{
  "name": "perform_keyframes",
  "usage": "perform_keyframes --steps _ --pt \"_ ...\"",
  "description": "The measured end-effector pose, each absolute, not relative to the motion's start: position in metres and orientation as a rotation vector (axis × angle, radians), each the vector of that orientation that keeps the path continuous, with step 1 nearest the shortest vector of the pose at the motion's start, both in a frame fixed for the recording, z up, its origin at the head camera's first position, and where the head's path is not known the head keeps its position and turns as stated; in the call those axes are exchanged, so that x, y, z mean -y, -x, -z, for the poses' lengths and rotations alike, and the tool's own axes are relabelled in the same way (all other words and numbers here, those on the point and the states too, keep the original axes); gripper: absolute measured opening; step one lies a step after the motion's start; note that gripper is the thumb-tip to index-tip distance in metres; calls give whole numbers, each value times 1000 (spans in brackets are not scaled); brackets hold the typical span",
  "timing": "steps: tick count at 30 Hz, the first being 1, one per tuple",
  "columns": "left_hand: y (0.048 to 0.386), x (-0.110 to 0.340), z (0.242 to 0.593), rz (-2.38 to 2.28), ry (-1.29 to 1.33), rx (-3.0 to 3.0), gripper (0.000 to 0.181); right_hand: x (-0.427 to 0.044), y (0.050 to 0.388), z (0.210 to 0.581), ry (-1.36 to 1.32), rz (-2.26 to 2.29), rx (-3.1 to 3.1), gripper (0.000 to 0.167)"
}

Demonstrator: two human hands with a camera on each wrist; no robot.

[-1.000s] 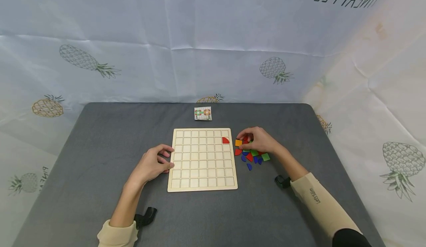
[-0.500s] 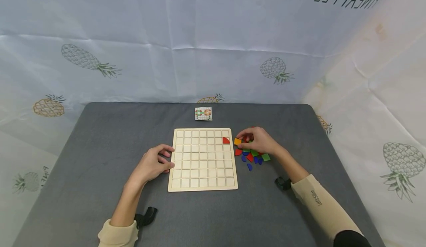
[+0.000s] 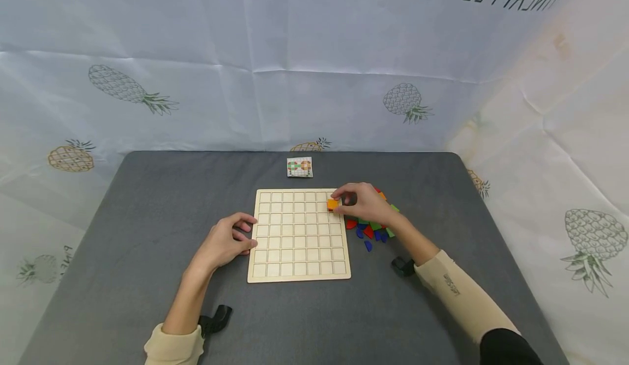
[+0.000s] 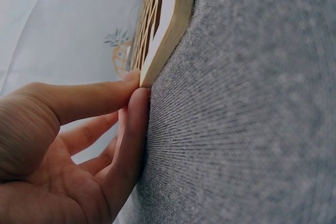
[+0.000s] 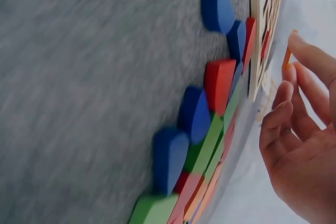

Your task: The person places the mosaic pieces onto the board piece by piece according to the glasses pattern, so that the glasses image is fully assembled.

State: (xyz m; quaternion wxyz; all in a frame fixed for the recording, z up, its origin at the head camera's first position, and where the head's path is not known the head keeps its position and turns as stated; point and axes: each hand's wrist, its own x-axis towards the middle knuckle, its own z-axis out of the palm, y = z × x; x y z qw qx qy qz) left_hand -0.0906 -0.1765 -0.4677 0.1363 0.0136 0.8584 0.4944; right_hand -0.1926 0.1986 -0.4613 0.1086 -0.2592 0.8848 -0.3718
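A pale wooden grid board (image 3: 294, 242) lies on the grey table. At its left edge my left hand (image 3: 221, 246) pinches the rim between thumb and index finger, which the left wrist view shows closely. My right hand (image 3: 369, 205) holds an orange square tile (image 3: 332, 204) above the board's upper right squares, thumb and fingertip on its edges. In the right wrist view the orange tile (image 5: 287, 57) appears edge-on, raised off the board. A red quarter-circle tile (image 5: 265, 44) sits on the board, mostly covered by the orange one in the head view.
Right of the board lies a loose pile of red, green, blue and orange tiles, including a blue half-round piece (image 3: 368, 246) and a green piece (image 3: 375, 226). A small printed pattern card (image 3: 300, 167) lies beyond the board. A pineapple-print cloth (image 3: 314, 108) hangs behind the table.
My right hand has lifted the orange tile from beside the pile and carried it left, over the board's upper right. The left hand keeps its place at the board's edge.
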Motion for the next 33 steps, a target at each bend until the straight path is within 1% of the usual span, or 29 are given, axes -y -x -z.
perform_keyframes --steps 13,33 --pt "91 176 467 -1428 -26 -2485 48 -172 199 467 774 1007 -2599 33" --pt "90 176 469 -1423 -25 -2498 47 -170 197 468 779 957 -2637 32"
